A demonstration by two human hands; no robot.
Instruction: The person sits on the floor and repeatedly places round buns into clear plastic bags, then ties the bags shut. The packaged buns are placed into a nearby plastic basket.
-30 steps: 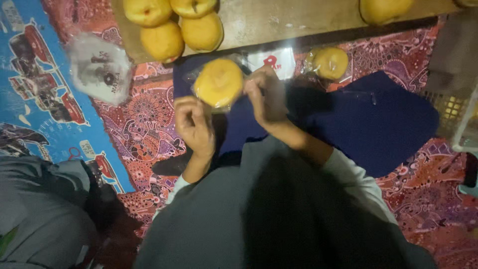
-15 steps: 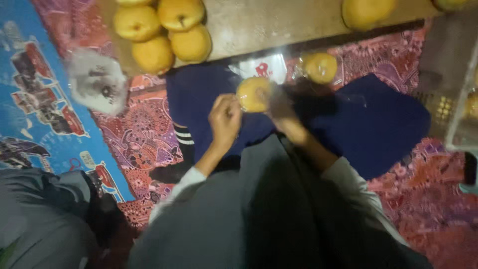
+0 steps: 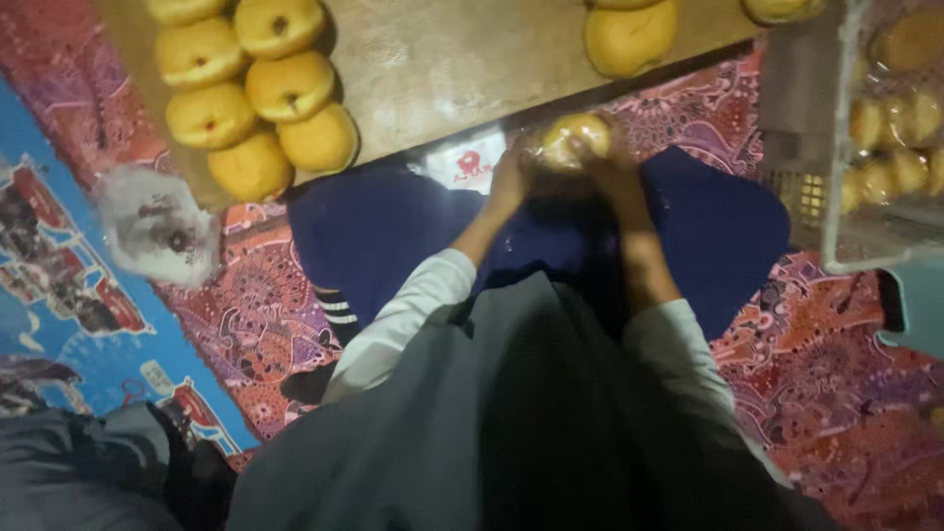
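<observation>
a: where are the hands?

b: both sit in the upper middle of the frame, over the dark blue cloth (image 3: 393, 236). the left hand (image 3: 511, 182) and the right hand (image 3: 615, 162) close around one round yellow bun (image 3: 575, 138), one on each side of it.

a: is the grip firm?

b: both hands are grasping the bun, fingers curled onto it. something shiny and clear seems to lie around the bun, but it is too blurred to say what.

a: and where does the bun sit?

b: just below the edge of the wooden board (image 3: 442, 69), which fills the top of the frame. whether the bun touches the board's edge, i cannot tell.

a: what else lies on the board?

b: a cluster of yellow buns (image 3: 256, 98) at the upper left, packed so they touch each other, some with a dark spot in the middle. another single bun (image 3: 629, 34) lies at the top, right of centre, well apart from the cluster.

a: anything near the hands?

b: a white packet with a red mark (image 3: 467, 162) lies just left of the left hand. at the upper right stands a clear-walled container (image 3: 836, 147) with more buns inside.

a: and the floor?

b: a red patterned mat (image 3: 256, 315), with a crumpled clear bag (image 3: 157, 231) at the left and a blue printed mat (image 3: 59, 305) beyond it.
</observation>
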